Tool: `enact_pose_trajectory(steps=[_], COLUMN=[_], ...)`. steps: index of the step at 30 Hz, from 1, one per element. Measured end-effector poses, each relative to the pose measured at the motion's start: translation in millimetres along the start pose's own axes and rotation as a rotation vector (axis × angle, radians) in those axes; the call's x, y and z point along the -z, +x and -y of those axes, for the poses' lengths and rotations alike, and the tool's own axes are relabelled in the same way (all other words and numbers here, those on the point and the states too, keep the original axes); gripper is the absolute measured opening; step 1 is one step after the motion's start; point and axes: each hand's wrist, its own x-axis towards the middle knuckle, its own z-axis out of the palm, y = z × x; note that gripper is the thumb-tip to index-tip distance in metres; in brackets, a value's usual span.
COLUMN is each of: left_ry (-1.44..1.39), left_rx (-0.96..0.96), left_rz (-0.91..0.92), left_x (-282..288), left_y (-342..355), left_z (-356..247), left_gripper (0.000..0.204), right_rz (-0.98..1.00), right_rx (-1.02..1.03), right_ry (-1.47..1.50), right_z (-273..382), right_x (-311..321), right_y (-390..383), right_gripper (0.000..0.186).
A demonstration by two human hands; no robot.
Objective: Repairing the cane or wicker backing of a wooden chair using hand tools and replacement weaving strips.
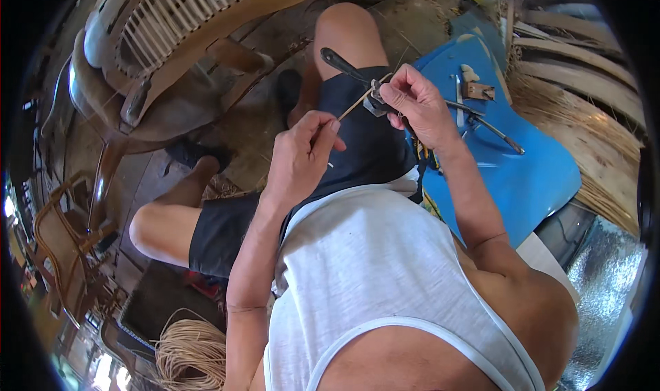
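Observation:
A thin tan cane strand runs between my two hands, above my right thigh. My left hand is closed, pinching the strand between thumb and fingers; a short pale end shows below it. My right hand is closed at the metal head of a hand tool with a black handle. The handle points up and left over my knee. The strand meets the metal head beside my right thumb. My fingers hide part of the head, so its exact kind is unclear.
On my right, a blue curved panel bears a small wooden block and a dark slim tool. Cane bundles lie beyond. A wooden chair frame with strung cane stands upper left; a cane coil lies lower left.

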Motion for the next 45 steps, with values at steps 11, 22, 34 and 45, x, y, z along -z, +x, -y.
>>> enact_pose_trajectory(steps=[11, 22, 34, 45], left_ry=[0.111, -0.156, -0.017, -0.443], left_rx=[-0.043, 0.016, -0.119, 0.014], left_rz=[0.107, -0.021, -0.105, -0.128], left_x=[21, 9, -15, -20], left_y=[-34, -5, -10, 5], left_z=[61, 57, 58, 60], left_gripper=[0.024, 0.023, 0.015, 0.022], right_rz=[-0.031, 0.013, -0.084, -0.017], right_rx=[-0.110, -0.016, -0.060, 0.091], right_ry=[-0.113, -0.166, -0.192, -0.121], right_z=[-26, -36, -36, -44], right_x=[-57, -73, -69, -67], right_y=[-6, -12, -18, -15], right_gripper=[0.019, 0.017, 0.017, 0.018])
